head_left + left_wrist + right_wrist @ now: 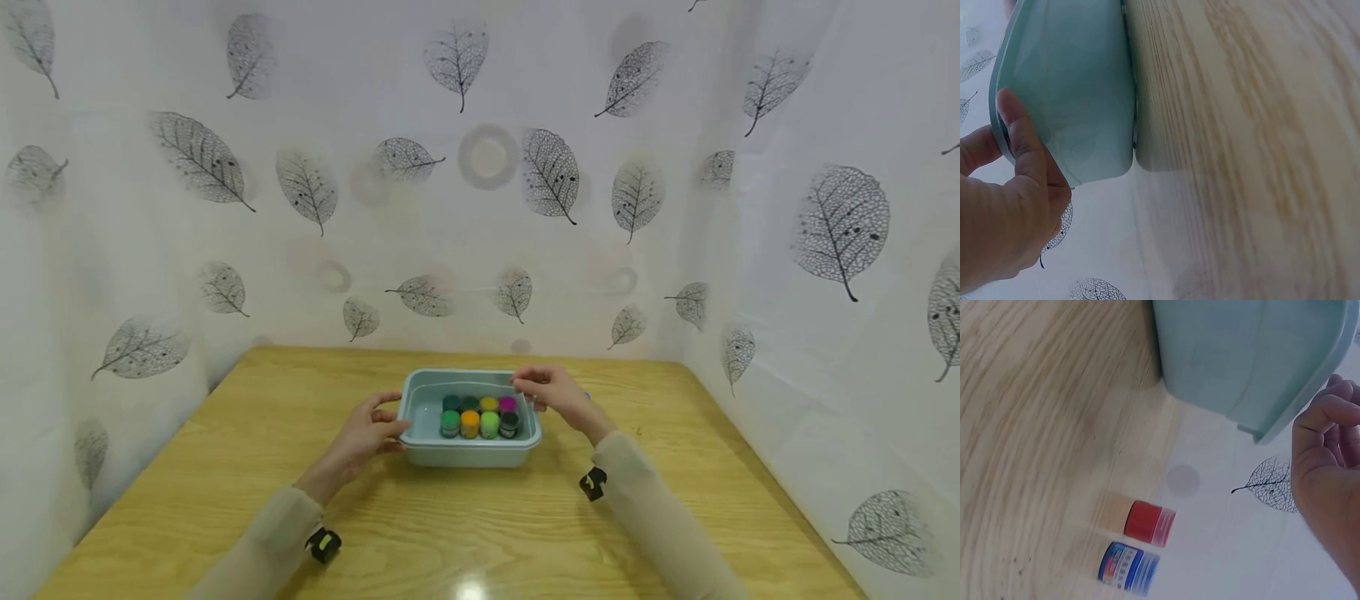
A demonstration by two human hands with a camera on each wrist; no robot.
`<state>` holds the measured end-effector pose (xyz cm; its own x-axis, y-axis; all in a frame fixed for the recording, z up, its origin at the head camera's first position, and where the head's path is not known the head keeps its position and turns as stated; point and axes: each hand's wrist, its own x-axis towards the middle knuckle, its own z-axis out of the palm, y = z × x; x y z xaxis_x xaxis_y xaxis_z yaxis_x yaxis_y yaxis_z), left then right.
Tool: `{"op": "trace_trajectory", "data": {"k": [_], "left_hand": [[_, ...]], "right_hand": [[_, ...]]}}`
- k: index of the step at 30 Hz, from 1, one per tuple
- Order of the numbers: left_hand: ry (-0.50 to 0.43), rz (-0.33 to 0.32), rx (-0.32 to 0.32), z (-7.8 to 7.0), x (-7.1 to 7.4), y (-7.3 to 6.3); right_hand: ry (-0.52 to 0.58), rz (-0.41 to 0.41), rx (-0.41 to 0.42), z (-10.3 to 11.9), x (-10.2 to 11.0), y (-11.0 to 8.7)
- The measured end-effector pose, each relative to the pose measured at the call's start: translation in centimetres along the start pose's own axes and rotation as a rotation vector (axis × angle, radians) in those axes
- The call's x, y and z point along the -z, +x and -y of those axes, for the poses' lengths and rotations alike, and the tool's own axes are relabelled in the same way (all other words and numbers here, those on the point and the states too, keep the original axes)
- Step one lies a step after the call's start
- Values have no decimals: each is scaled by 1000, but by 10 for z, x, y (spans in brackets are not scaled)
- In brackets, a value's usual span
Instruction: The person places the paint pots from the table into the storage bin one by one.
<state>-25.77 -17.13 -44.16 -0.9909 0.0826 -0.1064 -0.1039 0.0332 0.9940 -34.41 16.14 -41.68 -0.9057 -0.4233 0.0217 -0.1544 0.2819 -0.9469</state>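
A pale blue-green plastic tub (468, 457) stands on the table, with two rows of small paint jars (470, 423) in its right part. Their lids are green, orange, lime, yellow, purple and dark. At the tub's left end my left hand (367, 432) pinches the rim, thumb and fingers on either side of it, also plain in the left wrist view. Over the right rim, near the purple-lidded jar (507, 404), hovers my right hand (553, 390) with loosely bent fingers. No object shows in it; part of its fingers is hidden in the right wrist view.
A red paint jar (1149, 523) and a blue paint jar (1129, 569) stand on the table to the right of the tub. Behind the wooden table (315, 383) and along its sides hangs a white leaf-print curtain (480, 242).
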Motion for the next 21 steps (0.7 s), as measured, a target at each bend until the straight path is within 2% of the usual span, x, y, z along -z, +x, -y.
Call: {"op": "trace_trajectory", "data": {"k": [8, 14, 21], "left_hand": [[-4, 4, -4, -1, 0, -1], [6, 13, -20, 0, 0, -1], [15, 5, -24, 1, 1, -1]], "right_hand": [[-34, -51, -10, -11, 16, 2], [-53, -130, -46, -17, 31, 0], [-83, -159, -82, -21, 49, -5]]}}
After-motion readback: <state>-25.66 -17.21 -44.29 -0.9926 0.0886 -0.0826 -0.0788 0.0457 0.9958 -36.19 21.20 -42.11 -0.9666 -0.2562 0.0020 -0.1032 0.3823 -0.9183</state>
